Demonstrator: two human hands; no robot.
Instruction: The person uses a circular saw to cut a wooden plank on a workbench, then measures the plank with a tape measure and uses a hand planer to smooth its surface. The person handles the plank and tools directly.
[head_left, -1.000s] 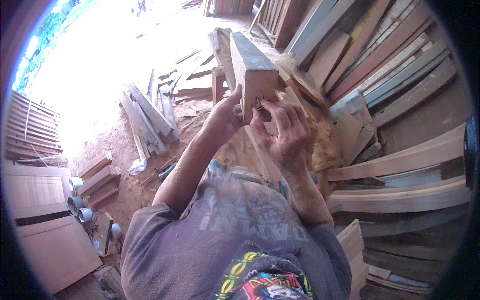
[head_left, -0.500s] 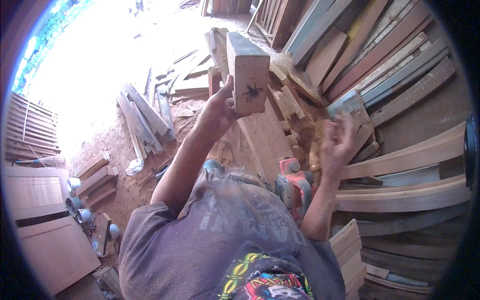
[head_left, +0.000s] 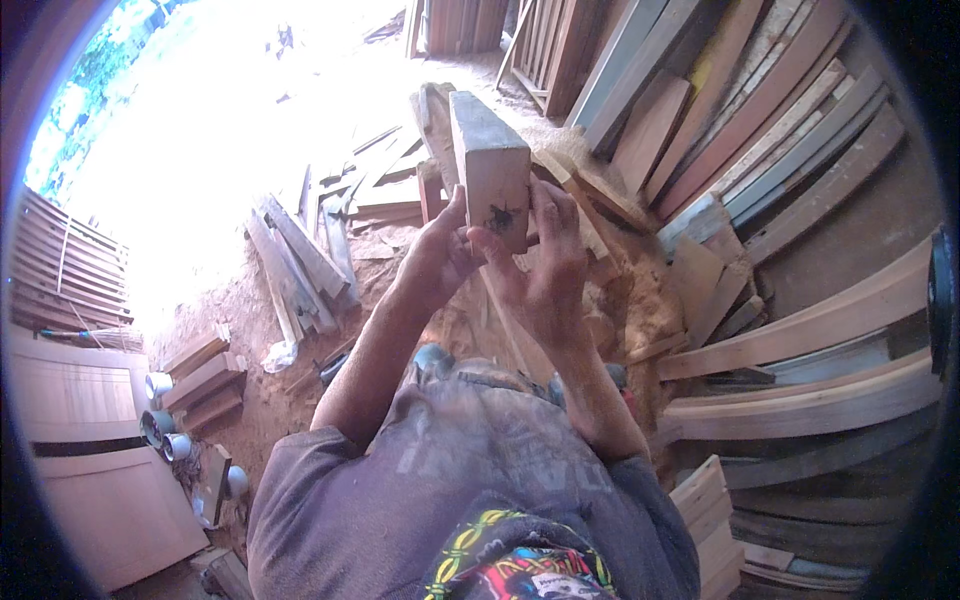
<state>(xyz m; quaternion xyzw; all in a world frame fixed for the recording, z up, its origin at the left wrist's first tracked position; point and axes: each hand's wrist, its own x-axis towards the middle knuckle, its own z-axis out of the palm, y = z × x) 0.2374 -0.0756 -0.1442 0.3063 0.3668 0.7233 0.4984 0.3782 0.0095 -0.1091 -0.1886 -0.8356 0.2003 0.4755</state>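
Note:
A thick wooden block, with a dark mark on its near end, is held up in front of me. My left hand grips its left side and lower edge. From the right, my right hand closes round the near end, its thumb near the bottom and its fingers along the right side. The underside of the block and some fingertips are hidden. Below my hands a wooden board is partly covered, and a power tool with red and dark parts shows only in part behind my right forearm.
Timber boards are stacked along the right, with more leaning at the upper right. Scrap planks lie on the dusty ground to the left. Panelled wooden doors, offcuts and white round containers stand at the far left.
My right hand has come in from the right and taken hold of the block beside my left hand. The block sits slightly lower in view, and my right forearm now covers most of the power tool.

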